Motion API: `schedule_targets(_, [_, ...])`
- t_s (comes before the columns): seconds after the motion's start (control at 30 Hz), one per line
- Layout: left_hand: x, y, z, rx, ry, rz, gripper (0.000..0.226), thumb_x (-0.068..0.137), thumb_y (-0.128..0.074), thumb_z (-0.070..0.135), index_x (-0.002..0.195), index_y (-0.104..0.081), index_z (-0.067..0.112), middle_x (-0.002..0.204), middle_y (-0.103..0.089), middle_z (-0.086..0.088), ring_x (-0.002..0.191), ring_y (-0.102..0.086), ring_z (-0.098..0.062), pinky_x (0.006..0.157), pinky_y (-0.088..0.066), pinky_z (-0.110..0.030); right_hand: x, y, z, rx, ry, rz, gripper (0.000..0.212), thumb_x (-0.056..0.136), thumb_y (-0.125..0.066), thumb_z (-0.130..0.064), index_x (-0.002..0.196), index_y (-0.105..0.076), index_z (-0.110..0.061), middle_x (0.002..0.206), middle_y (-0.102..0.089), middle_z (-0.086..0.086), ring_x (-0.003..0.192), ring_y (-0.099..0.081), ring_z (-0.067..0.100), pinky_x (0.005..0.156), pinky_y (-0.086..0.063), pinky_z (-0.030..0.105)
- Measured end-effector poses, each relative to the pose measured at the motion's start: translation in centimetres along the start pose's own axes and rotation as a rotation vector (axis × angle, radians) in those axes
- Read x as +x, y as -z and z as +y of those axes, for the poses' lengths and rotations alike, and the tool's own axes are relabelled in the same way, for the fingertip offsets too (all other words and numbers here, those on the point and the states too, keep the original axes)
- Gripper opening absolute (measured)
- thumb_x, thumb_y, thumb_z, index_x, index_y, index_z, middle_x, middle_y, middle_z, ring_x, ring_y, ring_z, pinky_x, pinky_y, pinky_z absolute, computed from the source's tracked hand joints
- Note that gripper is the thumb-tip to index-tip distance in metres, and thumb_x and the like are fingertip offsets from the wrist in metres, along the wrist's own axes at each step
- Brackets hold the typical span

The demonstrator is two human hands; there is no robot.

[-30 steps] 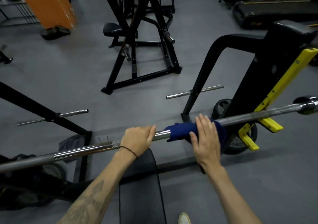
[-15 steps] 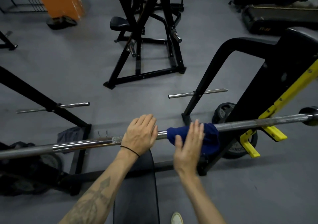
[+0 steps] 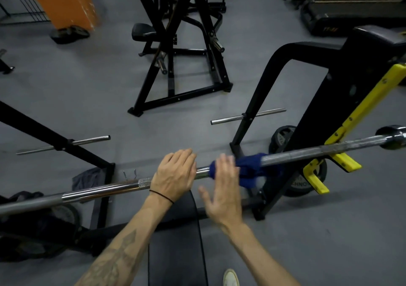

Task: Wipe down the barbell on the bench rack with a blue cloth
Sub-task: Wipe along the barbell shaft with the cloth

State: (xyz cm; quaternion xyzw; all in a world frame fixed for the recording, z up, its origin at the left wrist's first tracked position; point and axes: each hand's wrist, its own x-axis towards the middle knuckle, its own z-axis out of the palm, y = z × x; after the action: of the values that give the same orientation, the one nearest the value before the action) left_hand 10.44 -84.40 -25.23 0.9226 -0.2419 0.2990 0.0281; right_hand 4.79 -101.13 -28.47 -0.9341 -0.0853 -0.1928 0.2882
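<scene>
Right hand (image 3: 222,189) flat, fingers straight on dark blue cloth (image 3: 250,168) draped over long chrome steel barbell (image 3: 105,191); left hand (image 3: 173,176) rests uncurled on bar; unpinched cloth could slide off to floor.

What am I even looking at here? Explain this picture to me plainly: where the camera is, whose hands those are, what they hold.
The camera sits on a person's head and looks down at their own two arms in a gym. No robot is involved. The long steel rod across the picture is the barbell, resting on the yellow hooks of a black bench rack. The padded bench lies below, towards the person. The left hand rests on top of the bar, fingers laid over it. The right hand, blurred by motion, presses with straight fingers on the blue cloth, which is draped over the bar. A weight plate stands on the grey floor behind the rack.
</scene>
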Motion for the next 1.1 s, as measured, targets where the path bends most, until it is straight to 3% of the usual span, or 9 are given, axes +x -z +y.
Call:
schedule_targets(0.13, [0.0,-0.2,0.0,0.02,-0.038,-0.001,0.034,0.103,-0.048,0.024,0.119,-0.071,0.005,0.127,-0.068,-0.015,0.111,-0.066,-0.03,0.092,-0.051,-0.042,0.2,3.5,6.5,-0.246,0.332,-0.126,0.071,0.105,-0.044,-0.046,0.16,-0.027,-0.006,0.171,-0.016,0.009,0.158,-0.015,0.024,0.124,-0.023,0.046])
schedule_targets(0.33, [0.0,-0.4,0.1,0.028,-0.031,0.024,0.035,0.101,-0.051,0.026,0.121,-0.07,0.005,0.131,-0.066,-0.014,0.113,-0.065,-0.029,0.093,-0.049,-0.04,0.8,2.9,4.5,-0.011,-0.201,0.161,0.071,0.106,-0.04,-0.045,0.159,-0.026,0.0,0.17,-0.017,0.012,0.159,-0.008,0.029,0.127,-0.013,0.053])
schedule_targets(0.43, [-0.1,-0.4,0.2,0.028,-0.027,0.036,0.035,0.102,-0.048,0.026,0.12,-0.07,0.006,0.13,-0.067,-0.014,0.113,-0.066,-0.029,0.093,-0.05,-0.04,-0.2,0.4,0.2,-0.007,0.133,-0.064,0.076,0.105,-0.039,-0.052,0.16,-0.023,-0.002,0.17,-0.015,0.013,0.158,-0.01,0.029,0.128,-0.01,0.046])
schedule_targets(0.53, [0.0,-0.2,0.1,0.003,-0.03,0.029,0.035,0.103,-0.047,0.026,0.12,-0.07,0.006,0.129,-0.068,-0.014,0.113,-0.066,-0.03,0.093,-0.05,-0.041,0.7,2.4,4.4,-0.194,0.392,-0.142,0.068,0.106,-0.041,-0.046,0.159,-0.031,-0.005,0.169,-0.022,0.01,0.157,-0.019,0.025,0.124,-0.025,0.048])
schedule_targets(0.67, [0.0,-0.1,0.0,0.017,-0.031,0.031,0.036,0.102,-0.049,0.026,0.123,-0.069,0.005,0.129,-0.067,-0.013,0.114,-0.066,-0.029,0.093,-0.049,-0.04,1.7,5.7,9.5,-0.243,0.103,0.04,0.062,0.108,-0.035,-0.042,0.156,-0.037,-0.004,0.165,-0.031,0.011,0.155,-0.024,0.025,0.123,-0.026,0.052])
schedule_targets(0.8, [-0.2,-0.4,0.2,0.008,-0.021,0.051,0.037,0.102,-0.048,0.026,0.125,-0.069,0.004,0.129,-0.068,-0.014,0.114,-0.066,-0.029,0.091,-0.053,-0.042,1.4,1.8,2.9,-0.008,-0.252,0.174,0.07,0.106,-0.035,-0.047,0.159,-0.028,-0.002,0.169,-0.021,0.011,0.158,-0.01,0.028,0.129,-0.006,0.05])
schedule_targets(0.87, [-0.2,-0.4,0.2,0.006,-0.019,0.049,0.038,0.102,-0.048,0.026,0.125,-0.068,0.004,0.129,-0.068,-0.014,0.114,-0.066,-0.029,0.091,-0.053,-0.042,0.5,0.3,0.5,-0.017,-0.039,0.043,0.073,0.106,-0.035,-0.051,0.16,-0.025,-0.002,0.17,-0.019,0.012,0.158,-0.01,0.029,0.129,-0.004,0.045])
schedule_targets(0.97, [-0.1,-0.3,0.0,0.001,-0.015,0.031,0.039,0.101,-0.049,0.027,0.125,-0.069,0.004,0.129,-0.068,-0.014,0.115,-0.066,-0.029,0.093,-0.053,-0.042,0.9,2.2,5.2,-0.2,0.325,-0.098,0.067,0.104,-0.046,-0.044,0.158,-0.032,-0.006,0.168,-0.025,0.009,0.157,-0.02,0.025,0.124,-0.023,0.049])
schedule_targets(1.1, [-0.1,-0.4,0.0,0.009,-0.009,0.037,0.039,0.1,-0.051,0.029,0.124,-0.069,0.005,0.129,-0.068,-0.014,0.115,-0.066,-0.028,0.093,-0.051,-0.041,2.4,5.8,10.0,-0.203,-0.014,0.099,0.063,0.109,-0.032,-0.046,0.153,-0.042,-0.003,0.162,-0.037,0.012,0.153,-0.028,0.029,0.126,-0.019,0.05])
